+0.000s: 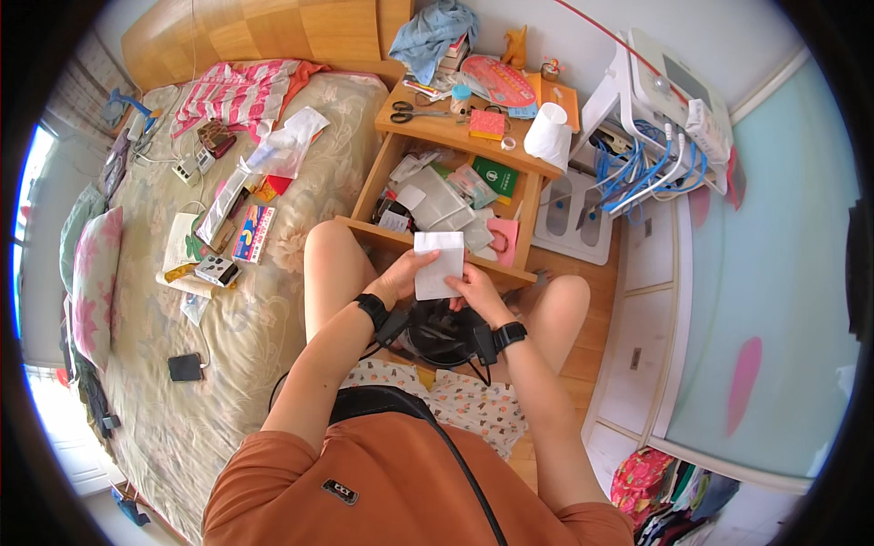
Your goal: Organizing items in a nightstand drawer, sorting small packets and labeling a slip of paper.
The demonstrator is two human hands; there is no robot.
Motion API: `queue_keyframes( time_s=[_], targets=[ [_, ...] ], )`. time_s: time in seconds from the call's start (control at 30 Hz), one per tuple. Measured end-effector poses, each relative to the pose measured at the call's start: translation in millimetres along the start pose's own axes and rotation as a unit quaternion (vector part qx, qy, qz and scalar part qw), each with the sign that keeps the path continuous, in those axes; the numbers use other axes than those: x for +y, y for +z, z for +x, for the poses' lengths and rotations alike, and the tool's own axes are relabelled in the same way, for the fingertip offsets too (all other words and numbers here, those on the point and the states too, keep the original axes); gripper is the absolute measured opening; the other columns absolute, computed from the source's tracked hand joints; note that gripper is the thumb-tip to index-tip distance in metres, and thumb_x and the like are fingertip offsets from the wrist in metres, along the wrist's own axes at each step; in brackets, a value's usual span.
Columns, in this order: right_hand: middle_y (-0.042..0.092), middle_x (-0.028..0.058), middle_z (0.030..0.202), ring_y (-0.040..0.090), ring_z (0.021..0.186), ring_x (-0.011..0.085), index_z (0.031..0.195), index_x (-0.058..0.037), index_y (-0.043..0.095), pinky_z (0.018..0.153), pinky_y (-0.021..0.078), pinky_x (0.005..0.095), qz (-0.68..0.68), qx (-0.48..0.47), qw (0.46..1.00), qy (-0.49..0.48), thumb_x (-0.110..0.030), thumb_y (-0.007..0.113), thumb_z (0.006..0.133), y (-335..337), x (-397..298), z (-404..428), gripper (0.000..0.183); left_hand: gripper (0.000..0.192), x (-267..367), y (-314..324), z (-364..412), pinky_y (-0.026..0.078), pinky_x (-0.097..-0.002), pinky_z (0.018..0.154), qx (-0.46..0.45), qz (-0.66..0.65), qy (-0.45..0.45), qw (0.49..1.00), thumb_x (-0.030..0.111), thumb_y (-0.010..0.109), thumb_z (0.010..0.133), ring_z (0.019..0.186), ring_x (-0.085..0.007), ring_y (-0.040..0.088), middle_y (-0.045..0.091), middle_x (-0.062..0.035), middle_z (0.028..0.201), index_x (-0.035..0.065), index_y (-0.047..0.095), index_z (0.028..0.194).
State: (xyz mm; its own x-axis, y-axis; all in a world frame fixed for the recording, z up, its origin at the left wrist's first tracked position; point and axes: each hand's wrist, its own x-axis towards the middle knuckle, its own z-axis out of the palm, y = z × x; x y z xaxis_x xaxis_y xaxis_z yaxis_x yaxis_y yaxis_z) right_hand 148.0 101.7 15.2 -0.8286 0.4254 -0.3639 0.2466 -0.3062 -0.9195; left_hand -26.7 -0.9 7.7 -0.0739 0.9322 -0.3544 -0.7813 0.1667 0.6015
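Observation:
A small white paper packet or booklet [438, 269] is held between both hands, just in front of the open drawer. My left hand [404, 271] grips its left edge, thumb on top. On the lower right edge, my right hand [472, 285] pinches it. Beyond lies the pulled-out wooden drawer [437, 242], holding clear plastic cases [433, 198], a green booklet [494, 179], a pink card [503, 240] with a beaded bracelet and other small items. A black bag or bin [440, 334], partly hidden, is below my hands between the knees.
The nightstand top [423, 126] bears scissors [413, 112], a toilet paper roll [548, 126], a jar and a hand fan. On the left, the bed [273, 327] carries boxes, papers and a black phone [186, 367]. A white machine with blue cables [631, 170] stands at the right.

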Motion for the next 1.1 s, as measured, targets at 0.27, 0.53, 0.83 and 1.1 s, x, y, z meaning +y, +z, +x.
queue_keyframes(
  time_s=[0.27,0.53,0.83,1.1],
  targets=[
    [0.055,0.0108,0.105,0.057,0.086,0.0283,0.117,-0.0077,0.057,0.077,0.0490,0.0384,-0.328,0.273,0.883,-0.193,-0.011,0.070,0.082,-11,-1,4,0.037,0.033,-4,-1,11,0.054,-0.0350,0.080,0.090,0.137,0.000,0.986,0.022,0.058,0.097,0.092,-0.0185,0.065,0.066,-0.0087,0.108,-0.0011,0.057,0.121],
    [0.054,0.0076,0.113,0.048,0.101,0.0313,0.123,-0.0109,0.062,0.090,0.0420,0.0403,-0.473,0.228,0.764,-0.374,-0.008,0.070,0.078,0,-22,3,0.046,0.030,-21,-14,13,0.052,-0.0328,0.081,0.023,0.179,-0.034,0.983,0.021,0.057,0.097,0.093,-0.0166,0.064,0.066,-0.0062,0.107,0.0008,0.059,0.120],
    [0.059,0.0048,0.104,0.050,0.097,0.0289,0.110,-0.0097,0.067,0.086,0.0436,0.0392,-0.465,0.223,0.767,-0.381,-0.007,0.071,0.076,2,-27,-2,0.034,0.029,-21,-19,15,0.052,-0.0326,0.081,0.032,0.165,-0.047,0.985,0.020,0.058,0.097,0.092,-0.0166,0.065,0.066,-0.0063,0.108,0.0012,0.059,0.119],
    [0.054,0.0064,0.089,0.055,0.090,0.0291,0.084,-0.0076,0.062,0.071,0.0472,0.0387,-0.456,0.212,0.788,-0.355,-0.010,0.071,0.077,6,-21,0,0.012,0.031,-18,-21,11,0.047,-0.0277,0.079,-0.002,0.374,-0.006,0.927,0.025,0.057,0.098,0.088,-0.0110,0.059,0.065,-0.0015,0.104,0.0040,0.059,0.120]
  ],
)
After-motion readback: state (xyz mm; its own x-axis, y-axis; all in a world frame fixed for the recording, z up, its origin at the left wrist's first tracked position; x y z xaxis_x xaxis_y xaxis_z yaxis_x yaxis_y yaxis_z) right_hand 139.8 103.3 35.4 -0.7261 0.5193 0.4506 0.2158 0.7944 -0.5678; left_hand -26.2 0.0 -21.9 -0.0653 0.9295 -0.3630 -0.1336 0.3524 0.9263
